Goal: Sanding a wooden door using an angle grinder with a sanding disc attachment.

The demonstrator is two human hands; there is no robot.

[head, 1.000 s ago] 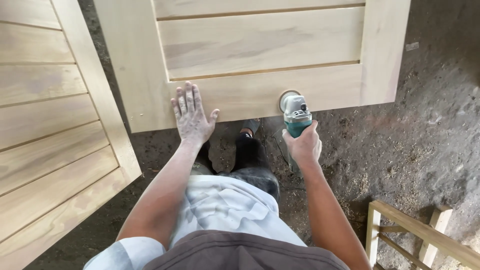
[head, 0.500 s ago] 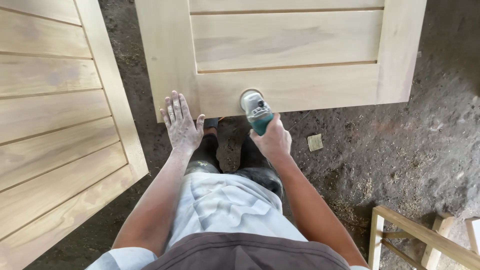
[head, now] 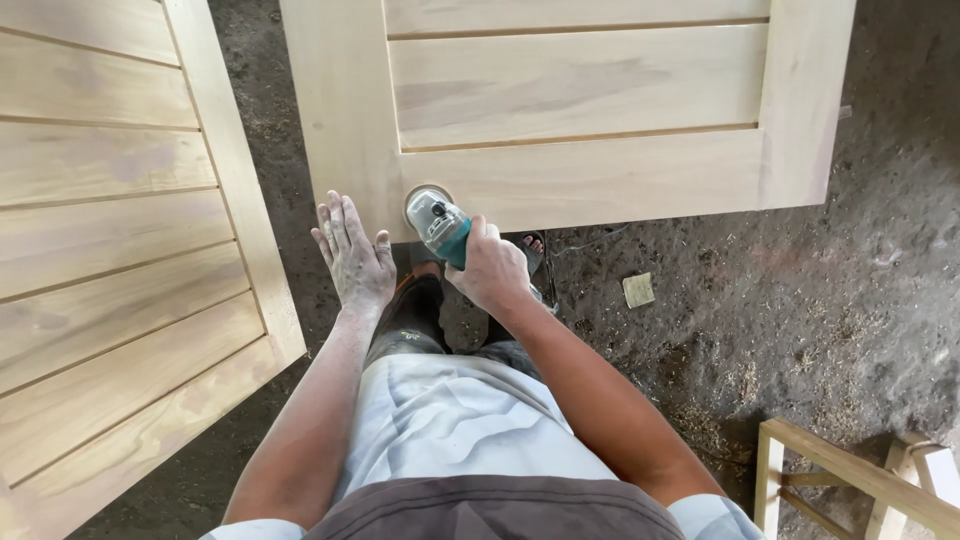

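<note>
Sanding, head view | right hand (head: 492, 272) clamped on teal grinder (head: 441, 222) at door panel (head: 600, 180) bottom rail | left hand (head: 352, 258) flat, fingers spread, on panel's corner | second panel (head: 110, 260) left | sandpaper scrap (head: 638, 290) on dirt floor (head: 800, 300) | wooden frame (head: 850, 480) lower right

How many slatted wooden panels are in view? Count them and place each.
2. One slatted panel lies ahead, under the sander in the right hand, the left hand at its corner. The other panel lies at left. Both run past the frame.
</note>
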